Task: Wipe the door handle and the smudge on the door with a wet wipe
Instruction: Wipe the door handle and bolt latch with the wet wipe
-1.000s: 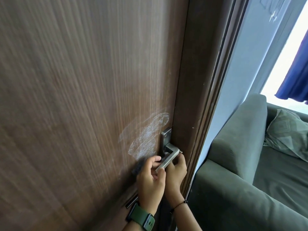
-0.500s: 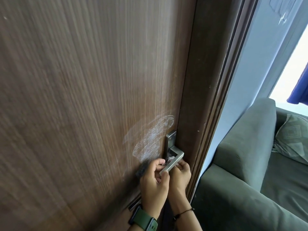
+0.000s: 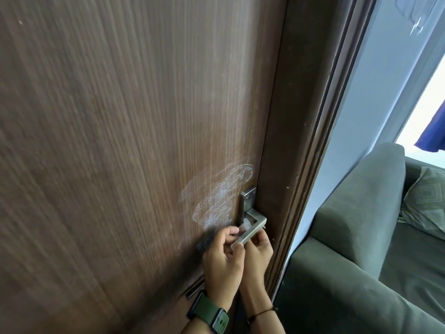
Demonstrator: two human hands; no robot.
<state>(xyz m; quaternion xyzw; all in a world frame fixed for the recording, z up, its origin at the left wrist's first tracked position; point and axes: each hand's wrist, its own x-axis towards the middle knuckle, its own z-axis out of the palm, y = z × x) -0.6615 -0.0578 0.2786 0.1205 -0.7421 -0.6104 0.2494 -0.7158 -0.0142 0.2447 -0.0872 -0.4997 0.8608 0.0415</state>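
A silver lever door handle [image 3: 253,229] sits on its backplate at the right edge of the brown wooden door [image 3: 120,141]. A white chalky smudge [image 3: 220,196] spreads up and to the left of the backplate. My left hand [image 3: 222,260], with a green watch on its wrist, pinches the free end of the lever between thumb and fingers. My right hand [image 3: 259,251] curls under the lever from the right. A white wet wipe [image 3: 245,224] shows between the lever and the door, mostly hidden by the lever and fingers.
The dark door frame [image 3: 310,165] runs beside the handle on the right. Past it stand a grey-green sofa [image 3: 356,237] with a patterned cushion [image 3: 426,201], a pale wall and a bright window with a blue curtain [image 3: 433,131].
The white wipe has come into sight behind the lever near its neck. My left index finger has stretched toward it. Both hands stay at the handle; the view shifted slightly.
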